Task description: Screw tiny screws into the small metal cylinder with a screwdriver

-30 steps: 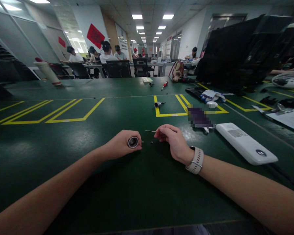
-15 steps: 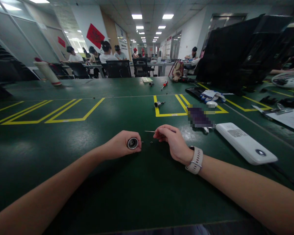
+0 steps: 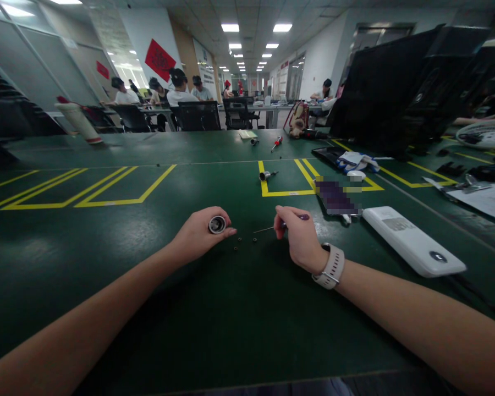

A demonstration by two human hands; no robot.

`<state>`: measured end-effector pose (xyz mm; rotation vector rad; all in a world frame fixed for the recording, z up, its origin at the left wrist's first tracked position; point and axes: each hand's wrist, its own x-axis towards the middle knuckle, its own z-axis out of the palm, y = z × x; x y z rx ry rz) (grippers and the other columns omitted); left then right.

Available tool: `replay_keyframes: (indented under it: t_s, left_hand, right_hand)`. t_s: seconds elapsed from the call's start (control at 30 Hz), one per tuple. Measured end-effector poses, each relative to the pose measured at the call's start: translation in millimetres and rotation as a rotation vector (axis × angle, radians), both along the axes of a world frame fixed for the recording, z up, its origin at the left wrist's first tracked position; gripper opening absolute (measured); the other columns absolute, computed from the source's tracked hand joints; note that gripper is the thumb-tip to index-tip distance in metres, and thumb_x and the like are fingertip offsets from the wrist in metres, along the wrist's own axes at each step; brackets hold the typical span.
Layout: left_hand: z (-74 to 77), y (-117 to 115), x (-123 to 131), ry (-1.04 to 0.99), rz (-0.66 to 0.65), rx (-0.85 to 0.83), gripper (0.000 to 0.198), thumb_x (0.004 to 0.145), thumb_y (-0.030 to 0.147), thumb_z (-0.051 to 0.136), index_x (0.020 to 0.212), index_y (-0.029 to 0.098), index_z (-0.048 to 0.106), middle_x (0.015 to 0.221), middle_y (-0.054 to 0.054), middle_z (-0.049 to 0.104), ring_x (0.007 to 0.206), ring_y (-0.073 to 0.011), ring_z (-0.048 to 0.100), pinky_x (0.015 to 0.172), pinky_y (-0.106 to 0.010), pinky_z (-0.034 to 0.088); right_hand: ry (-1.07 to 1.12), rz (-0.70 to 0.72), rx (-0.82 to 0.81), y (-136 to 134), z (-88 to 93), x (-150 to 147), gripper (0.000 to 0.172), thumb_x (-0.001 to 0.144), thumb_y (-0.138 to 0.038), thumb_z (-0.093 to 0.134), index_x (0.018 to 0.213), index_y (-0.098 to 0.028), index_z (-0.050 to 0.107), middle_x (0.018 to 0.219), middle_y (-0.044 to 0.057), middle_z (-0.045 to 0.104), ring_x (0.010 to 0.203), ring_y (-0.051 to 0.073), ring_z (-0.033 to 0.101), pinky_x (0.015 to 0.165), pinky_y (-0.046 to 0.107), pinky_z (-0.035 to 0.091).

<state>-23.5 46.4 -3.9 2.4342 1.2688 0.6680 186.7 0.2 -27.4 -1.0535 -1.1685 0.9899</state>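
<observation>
My left hand (image 3: 201, 235) is closed round a small metal cylinder (image 3: 216, 224), its open end facing up toward me, just above the green table (image 3: 239, 319). My right hand (image 3: 297, 241), with a pale watch on the wrist, pinches a thin screwdriver (image 3: 272, 226) with a purple handle; the shaft points left and down at the table. Between the hands several tiny black screws (image 3: 240, 240) lie on the mat, a little left of the screwdriver's tip.
A white power bank (image 3: 412, 240) lies to the right, with a blurred dark object (image 3: 337, 197) beside it. A metal part (image 3: 266, 175) sits in a yellow-taped box. Farther off are a red screwdriver (image 3: 276, 143), gloves (image 3: 357, 161) and black monitors (image 3: 396, 88). People sit at distant tables.
My left hand lifted the cylinder up and slightly left. My right hand moved right and raised the screwdriver's handle, so the shaft now tilts downward instead of lying level.
</observation>
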Motion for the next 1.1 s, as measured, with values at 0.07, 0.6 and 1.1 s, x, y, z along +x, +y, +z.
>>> replay_keyframes:
  t_s: [0.07, 0.6, 1.1]
  left_hand:
    - [1.7, 3.3, -3.0, 0.071, 0.051, 0.138, 0.031, 0.072, 0.047, 0.063, 0.080, 0.018, 0.058, 0.083, -0.004, 0.062, 0.078, -0.0200, 0.056, 0.072, -0.034, 0.044]
    - [-5.4, 5.4, -4.0, -0.041, 0.233, -0.039, 0.025, 0.066, 0.033, 0.070, 0.083, 0.017, 0.061, 0.083, -0.004, 0.065, 0.080, -0.0220, 0.062, 0.069, -0.035, 0.048]
    - [-12.5, 1.0, 11.1, -0.907, 0.239, -0.701, 0.038, 0.066, -0.002, 0.057, 0.100, 0.015, 0.062, 0.111, -0.008, 0.065, 0.105, -0.0185, 0.062, 0.099, -0.032, 0.048]
  right_hand:
    - [-0.018, -0.017, 0.006, 2.2, -3.0, 1.1, 0.037, 0.082, -0.036, 0.051, 0.047, -0.021, 0.051, 0.044, -0.003, 0.045, 0.044, 0.011, 0.042, 0.047, 0.026, 0.031]
    - [-0.217, -0.026, -0.076, 3.8, 3.0, 1.6, 0.038, 0.081, -0.032, 0.046, 0.044, -0.021, 0.048, 0.040, -0.004, 0.042, 0.041, 0.011, 0.041, 0.045, 0.027, 0.029]
    - [-0.256, 0.065, 0.003, -4.2, 6.9, 0.7, 0.037, 0.088, -0.035, 0.043, 0.056, -0.019, 0.054, 0.051, -0.003, 0.049, 0.051, 0.012, 0.049, 0.056, 0.028, 0.038]
